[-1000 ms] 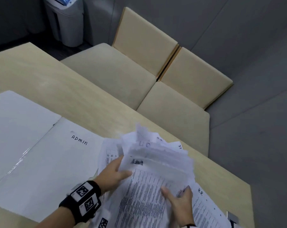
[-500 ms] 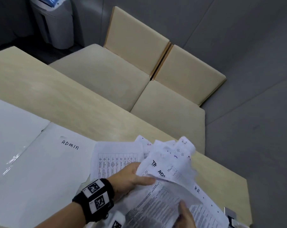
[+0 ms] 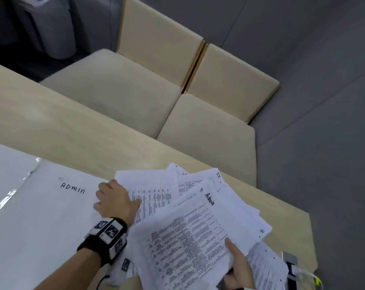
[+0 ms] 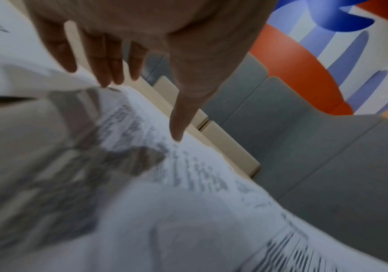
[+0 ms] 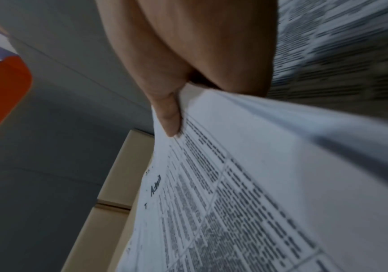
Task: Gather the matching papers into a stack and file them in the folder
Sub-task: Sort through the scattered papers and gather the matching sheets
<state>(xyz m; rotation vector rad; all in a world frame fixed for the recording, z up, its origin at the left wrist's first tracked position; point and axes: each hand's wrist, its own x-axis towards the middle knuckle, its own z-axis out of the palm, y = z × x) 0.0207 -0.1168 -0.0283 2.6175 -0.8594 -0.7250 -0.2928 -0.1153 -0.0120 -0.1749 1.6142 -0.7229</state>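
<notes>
An open white folder (image 3: 41, 206) marked "ADMIN" lies at the left of the table. My left hand (image 3: 114, 200) rests on the left edge of a sheet printed with a table (image 3: 152, 193). In the left wrist view its fingers (image 4: 109, 60) are straight, tips down on blurred paper (image 4: 188, 202). My right hand (image 3: 238, 266) pinches a printed sheet headed "Admin" (image 3: 187, 237), thumb on top. In the right wrist view the thumb (image 5: 169, 117) presses that Admin sheet (image 5: 234, 202). Under it lies a fanned pile of other papers (image 3: 236, 201).
The wooden table (image 3: 51, 126) ends just right of the pile, where a small dark and silver object (image 3: 292, 266) sits at the corner. Beige bench seats (image 3: 118, 84) stand beyond the far edge. A grey bin (image 3: 49, 28) is at the top left.
My left hand has let go of the lifted bundle and moved left onto the table-printed sheet. The papers have dropped and fanned out, with the Admin sheet on top in my right hand.
</notes>
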